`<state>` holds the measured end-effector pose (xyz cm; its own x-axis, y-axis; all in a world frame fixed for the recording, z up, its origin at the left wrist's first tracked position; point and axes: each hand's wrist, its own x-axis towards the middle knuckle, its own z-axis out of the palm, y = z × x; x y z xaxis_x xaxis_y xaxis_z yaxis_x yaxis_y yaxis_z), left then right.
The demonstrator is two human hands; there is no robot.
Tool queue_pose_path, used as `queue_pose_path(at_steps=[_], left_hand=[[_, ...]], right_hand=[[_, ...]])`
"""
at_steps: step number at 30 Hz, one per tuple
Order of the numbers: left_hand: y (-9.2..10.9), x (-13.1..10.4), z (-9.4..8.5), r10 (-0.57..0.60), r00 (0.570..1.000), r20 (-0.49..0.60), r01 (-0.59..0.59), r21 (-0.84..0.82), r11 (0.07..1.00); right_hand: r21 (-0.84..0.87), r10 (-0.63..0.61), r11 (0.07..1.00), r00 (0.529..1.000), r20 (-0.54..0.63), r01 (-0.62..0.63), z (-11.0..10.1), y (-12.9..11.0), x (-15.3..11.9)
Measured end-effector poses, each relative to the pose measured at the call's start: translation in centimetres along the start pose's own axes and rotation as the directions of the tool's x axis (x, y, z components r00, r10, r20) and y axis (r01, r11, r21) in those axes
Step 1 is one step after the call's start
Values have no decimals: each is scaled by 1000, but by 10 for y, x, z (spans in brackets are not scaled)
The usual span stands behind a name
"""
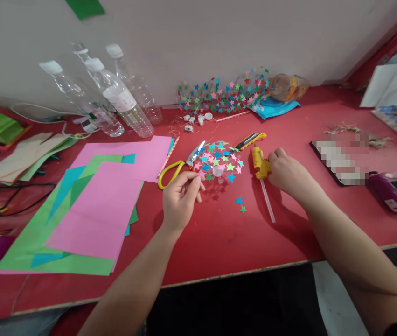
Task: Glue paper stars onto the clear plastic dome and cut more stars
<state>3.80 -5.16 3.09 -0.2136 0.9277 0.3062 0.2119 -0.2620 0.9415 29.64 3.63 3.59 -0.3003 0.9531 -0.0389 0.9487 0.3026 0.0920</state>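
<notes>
Near the middle of the red table, a clear rounded piece covered with colored paper stars (222, 162) stands close to my left hand (183, 198). That hand's fingers are curled with thumb and fingertips together; what they hold, if anything, is too small to name. My right hand (284, 172) is closed at the yellow glue gun (260, 163), which has a clear glue stick (267, 200) sticking out toward the front edge. A blue star (239, 200) and a green star (243, 209) lie between the hands. Yellow-handled scissors (171, 174) rest behind my left hand.
Pink paper (96, 214) and other colored sheets cover the left side. Plastic bottles (124, 100) stand behind them. A star-covered clear bottle (222, 95) lies by the wall. A yellow cutter (250, 140) is behind the glue gun; a purple power strip (394, 193) sits right.
</notes>
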Motion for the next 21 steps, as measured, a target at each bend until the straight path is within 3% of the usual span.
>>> queue_pose_path(at_steps=[4, 6, 9, 12, 14, 17, 21], left_hand=[[-1, -1, 0, -23, 1000, -21, 22, -30, 999], [-2, -1, 1, -49, 998, -25, 48, -46, 998], [-2, -1, 2, -79, 997, -26, 78, -60, 995], [-3, 0, 2, -86, 996, -23, 85, -50, 995], [-3, 0, 2, -89, 996, -20, 88, -35, 996], [-4, 0, 2, -90, 996, -12, 90, -24, 996], [-3, -1, 2, -87, 996, -10, 87, -16, 996]], right_hand=[[281, 25, 958, 957, -290, 60, -19, -11, -6], [402, -20, 891, 903, -428, 210, -29, -17, -11], [535, -105, 728, 842, -530, 428, -37, -27, -21], [682, -245, 505, 846, -474, 529, -34, -37, -29], [735, -348, 408, 837, -423, 541, -30, -42, -32], [728, -421, 376, 806, -416, 572, -26, -48, -34], [710, -423, 387, 797, -431, 589, -25, -51, -33]])
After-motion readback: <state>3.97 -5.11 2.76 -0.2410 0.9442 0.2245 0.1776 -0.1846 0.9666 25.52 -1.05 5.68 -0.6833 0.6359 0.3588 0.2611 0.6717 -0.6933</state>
